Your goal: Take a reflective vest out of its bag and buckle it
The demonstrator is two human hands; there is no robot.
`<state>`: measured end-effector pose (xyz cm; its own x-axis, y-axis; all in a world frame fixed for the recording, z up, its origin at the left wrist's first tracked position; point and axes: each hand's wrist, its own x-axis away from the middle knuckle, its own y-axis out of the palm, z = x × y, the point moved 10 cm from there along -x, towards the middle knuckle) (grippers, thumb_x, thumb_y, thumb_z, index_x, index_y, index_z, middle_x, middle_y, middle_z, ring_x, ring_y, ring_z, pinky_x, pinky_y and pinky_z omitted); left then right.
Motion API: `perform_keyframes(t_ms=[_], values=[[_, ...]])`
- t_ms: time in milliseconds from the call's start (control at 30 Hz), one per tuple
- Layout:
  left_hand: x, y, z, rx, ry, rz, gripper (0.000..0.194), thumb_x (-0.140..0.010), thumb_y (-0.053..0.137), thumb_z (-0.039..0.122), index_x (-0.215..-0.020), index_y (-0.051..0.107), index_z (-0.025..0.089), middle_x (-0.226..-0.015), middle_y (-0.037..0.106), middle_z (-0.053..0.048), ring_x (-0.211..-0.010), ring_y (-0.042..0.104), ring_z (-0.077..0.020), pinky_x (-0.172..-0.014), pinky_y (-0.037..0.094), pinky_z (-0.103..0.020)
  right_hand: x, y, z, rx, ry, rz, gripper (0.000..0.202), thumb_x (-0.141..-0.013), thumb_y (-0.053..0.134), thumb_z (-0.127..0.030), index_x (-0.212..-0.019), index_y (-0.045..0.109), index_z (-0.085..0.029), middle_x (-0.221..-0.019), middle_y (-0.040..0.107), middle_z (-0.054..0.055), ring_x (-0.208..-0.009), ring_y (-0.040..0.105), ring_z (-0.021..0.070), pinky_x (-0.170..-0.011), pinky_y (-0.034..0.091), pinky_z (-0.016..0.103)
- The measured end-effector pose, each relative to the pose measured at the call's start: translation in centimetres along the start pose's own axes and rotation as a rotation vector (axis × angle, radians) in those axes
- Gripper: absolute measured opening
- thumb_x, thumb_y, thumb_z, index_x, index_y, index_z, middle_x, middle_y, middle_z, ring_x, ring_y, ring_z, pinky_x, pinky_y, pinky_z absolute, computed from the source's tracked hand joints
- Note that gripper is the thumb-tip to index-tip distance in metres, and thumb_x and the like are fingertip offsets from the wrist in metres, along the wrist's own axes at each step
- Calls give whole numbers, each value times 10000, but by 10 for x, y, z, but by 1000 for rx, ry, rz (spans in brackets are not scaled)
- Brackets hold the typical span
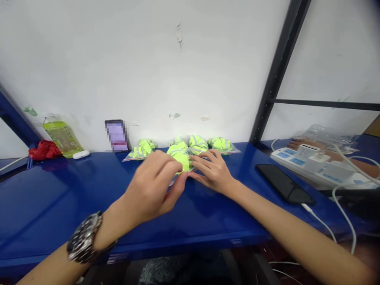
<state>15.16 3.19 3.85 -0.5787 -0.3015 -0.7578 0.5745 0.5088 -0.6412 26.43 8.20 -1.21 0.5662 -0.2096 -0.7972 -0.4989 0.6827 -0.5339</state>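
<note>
A clear plastic bag (181,159) with a folded neon-yellow, grey-striped reflective garment inside lies near the back of the blue table. My left hand (156,184), with a metal watch on its wrist, pinches the near edge of this bag between thumb and fingers. My right hand (211,169) rests over the bag's right side, its thumb and fingers closed on the same edge, where a thin red line shows. Behind and beside my hands lie more neon-yellow bundles: a bagged bundle on the left (142,148), a striped bundle (198,144) and a bagged bundle on the right (220,144).
Against the white wall leans a lit phone (117,135). To its left are a white case (81,154), a yellow-green bottle (62,136) and a red crumpled bag (45,150). On the right, a dark phone (284,183) is plugged into a cable beside a power strip (314,164).
</note>
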Motion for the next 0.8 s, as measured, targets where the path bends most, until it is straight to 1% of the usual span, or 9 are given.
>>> perform_keyframes(t_ms=[67, 100, 167, 267, 367, 467, 600, 700, 800], values=[[-4, 34, -10, -88, -24, -193, 200, -949, 468, 307, -887, 560, 141, -839, 584, -77, -797, 549, -199, -719, 471, -350, 0, -2, 7, 36, 63, 16, 221, -924, 556, -373, -950, 650, -175, -1114, 708, 101, -957, 609, 240, -924, 361, 434], [-2, 53, -17, -126, -49, -310, 232, -964, 422, 317, -880, 546, 139, -835, 576, -84, -783, 543, -204, -694, 458, -344, 1, -2, 11, 64, 104, 15, 253, -920, 555, -404, -915, 652, -170, -1062, 720, 109, -927, 617, 239, -931, 355, 432], [1, 78, -29, -114, -79, -452, 256, -982, 347, 301, -879, 525, 147, -842, 570, -83, -773, 536, -201, -680, 436, -331, 2, -3, 20, 146, 211, -1, 349, -903, 546, -489, -823, 649, -167, -882, 731, 110, -820, 619, 233, -897, 362, 424], [3, 94, -39, -62, -117, -559, 269, -990, 289, 262, -854, 500, 166, -805, 561, -62, -707, 521, -181, -648, 393, -314, 2, -9, 33, 264, 389, -23, 470, -871, 519, -596, -692, 625, -174, -657, 667, 98, -706, 591, 238, -809, 371, 415], [4, 99, -44, 20, -176, -604, 205, -977, 317, 258, -909, 489, 168, -743, 555, -36, -631, 509, -169, -604, 355, -304, 2, -11, 44, 197, 545, -59, 510, -910, 460, -563, -598, 594, -182, -587, 629, 97, -656, 589, 236, -742, 382, 393], [6, 104, -40, 137, -192, -605, 145, -959, 351, 243, -993, 470, 168, -722, 558, -18, -620, 514, -168, -593, 345, -295, 7, 9, 53, -124, 665, -192, 576, -961, 363, -514, -508, 522, -196, -481, 565, 55, -502, 545, 176, -609, 395, 322], [8, 110, -40, 153, -253, -583, 101, -937, 373, 222, -913, 461, 178, -674, 544, -8, -574, 497, -158, -558, 315, -286, 18, 45, 47, -715, 767, -353, 561, -927, 407, -572, -536, 518, -186, -474, 568, 8, -410, 559, 128, -490, 428, 253], [9, 112, -43, 203, -328, -573, 131, -952, 363, 259, -886, 450, 188, -658, 547, 3, -528, 478, -140, -529, 299, -273, 28, 65, 36, -1134, 933, -355, 455, -860, 510, -605, -723, 546, -173, -556, 615, -11, -391, 588, 125, -390, 406, 212], [10, 110, -43, 215, -345, -527, 182, -977, 314, 294, -896, 444, 195, -683, 569, -6, -553, 506, -148, -531, 301, -276, 32, 75, 29, -1329, 1024, -274, 418, -819, 585, -589, -812, 505, -179, -572, 615, -29, -409, 606, 124, -371, 396, 186]])
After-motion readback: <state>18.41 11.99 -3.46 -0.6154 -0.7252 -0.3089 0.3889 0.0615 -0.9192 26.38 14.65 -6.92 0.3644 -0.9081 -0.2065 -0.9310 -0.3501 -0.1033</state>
